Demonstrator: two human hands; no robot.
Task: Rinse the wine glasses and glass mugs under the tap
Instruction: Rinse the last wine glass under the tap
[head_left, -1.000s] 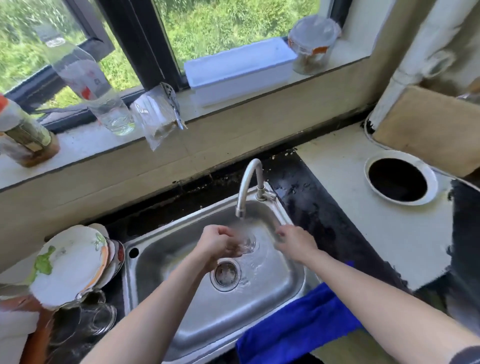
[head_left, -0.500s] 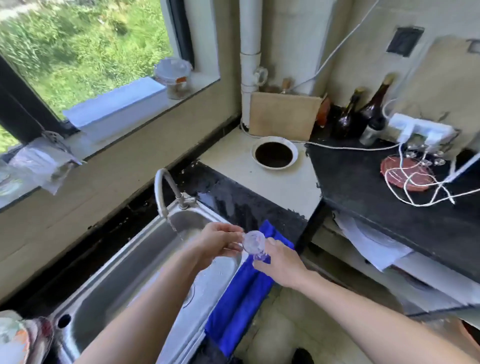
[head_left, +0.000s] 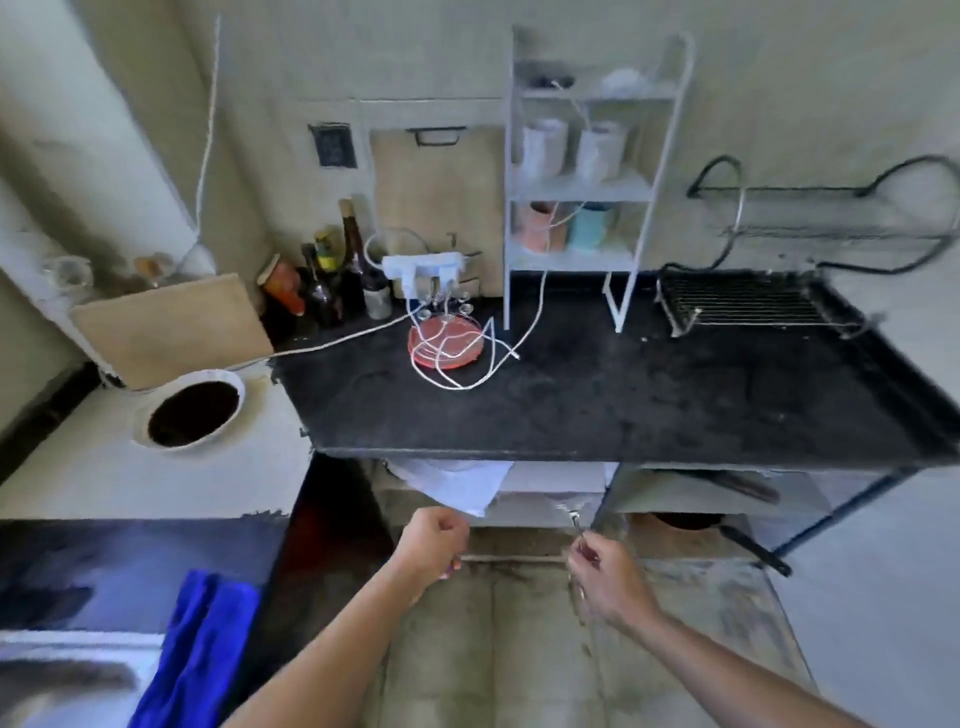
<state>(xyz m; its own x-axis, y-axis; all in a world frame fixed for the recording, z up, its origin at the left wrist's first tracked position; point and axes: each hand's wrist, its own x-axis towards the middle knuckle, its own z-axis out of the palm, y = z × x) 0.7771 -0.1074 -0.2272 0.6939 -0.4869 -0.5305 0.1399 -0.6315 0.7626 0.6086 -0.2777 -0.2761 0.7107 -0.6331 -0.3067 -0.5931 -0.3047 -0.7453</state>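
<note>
The right hand (head_left: 608, 582) pinches the stem of a glass (head_left: 575, 519), held in the air just below the front edge of the counter (head_left: 623, 395), well apart from the sink (head_left: 62, 675) at lower left. That suggests this glass's rinse is over and only setting it down remains; other glasses and mugs are out of view, so what is left cannot be told. The left hand (head_left: 436, 540) is curled into a fist, with nothing I can make out in it. The counter's front and middle lie bare; cables (head_left: 457, 364) crowd its back left, a rack (head_left: 748, 306) its back right corner. The glass must rise over the front edge.
</note>
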